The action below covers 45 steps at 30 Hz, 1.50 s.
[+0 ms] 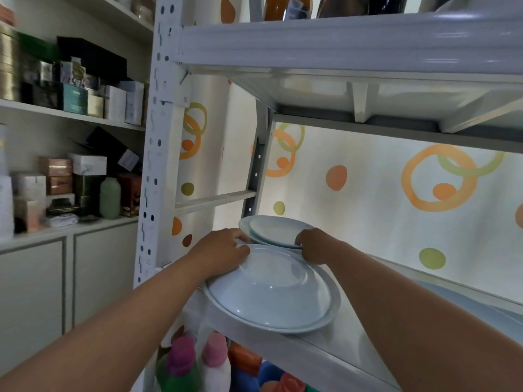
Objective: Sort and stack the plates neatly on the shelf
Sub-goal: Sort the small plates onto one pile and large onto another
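Mid-sort at the left end of the shelf (334, 343). Near the front edge, large plates (271, 295) stacked as a pair: a wide one below, a slightly smaller one upside down on top. Behind them, toward the back left corner, small plates (278, 229) nested in a second pile (two at least; exact count unclear).

Left hand (226, 250) curled over the far left rim of the large plates, fingers pressed to the upturned top one, thumb hidden. Right hand (314, 246) closed round a rim at the seam between the two piles; which pile it grips cannot be told. Both arms reaching in from the front edge.

Step in hand, as judged: squaring or shifting the front stack relative to the back one. Next move likely calling for a two-handed slide toward the back wall, kept level so the inverted plate does not skate off its base, and clear of the small pile.

Further along the shelf toward its right end, the edge of another large plate (467, 304), only partly in view. On the level below, coloured bottles (198, 360) with pink caps; on the level above, dark containers, contents not readable.
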Each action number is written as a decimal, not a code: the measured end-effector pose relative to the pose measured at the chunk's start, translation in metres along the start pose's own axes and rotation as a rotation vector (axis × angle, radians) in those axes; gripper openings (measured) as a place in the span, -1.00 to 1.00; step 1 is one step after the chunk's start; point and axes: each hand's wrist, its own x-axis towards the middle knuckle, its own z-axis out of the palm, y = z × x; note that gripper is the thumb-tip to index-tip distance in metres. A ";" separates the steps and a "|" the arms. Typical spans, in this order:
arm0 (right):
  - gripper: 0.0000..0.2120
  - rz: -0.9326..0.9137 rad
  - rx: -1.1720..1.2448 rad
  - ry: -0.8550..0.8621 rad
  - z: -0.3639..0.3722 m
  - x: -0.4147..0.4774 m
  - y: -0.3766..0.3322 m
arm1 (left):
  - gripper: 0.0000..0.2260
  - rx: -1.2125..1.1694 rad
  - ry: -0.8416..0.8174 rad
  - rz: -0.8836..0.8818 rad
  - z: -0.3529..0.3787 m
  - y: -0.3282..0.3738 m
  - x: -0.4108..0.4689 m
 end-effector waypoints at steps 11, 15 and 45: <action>-0.78 -0.086 -0.080 0.239 0.003 -0.004 0.000 | -0.73 0.008 0.072 0.038 0.002 0.006 -0.001; -0.77 -0.101 -0.121 0.300 0.001 -0.012 -0.005 | -0.73 0.007 0.102 0.034 -0.003 0.010 -0.005; -0.78 -0.002 -0.231 0.628 -0.045 -0.224 0.190 | -0.59 0.075 0.133 0.515 0.102 0.259 -0.030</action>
